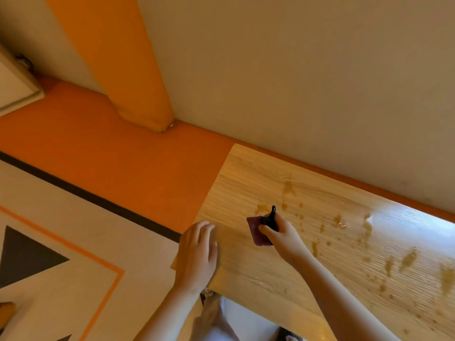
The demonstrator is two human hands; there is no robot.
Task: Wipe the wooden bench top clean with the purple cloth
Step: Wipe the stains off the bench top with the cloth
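The wooden bench top runs from the middle to the lower right along the wall. Several brownish wet stains are scattered over its middle and right part. My right hand presses a small purple cloth flat on the wood near the left end and also grips a small black object. Flat on the bench's left front corner rests my left hand, fingers spread and holding nothing.
A beige wall borders the bench's far edge. An orange cushioned seat lies left of the bench, with an orange backrest pad rising from it. Patterned floor with dark triangles shows at lower left.
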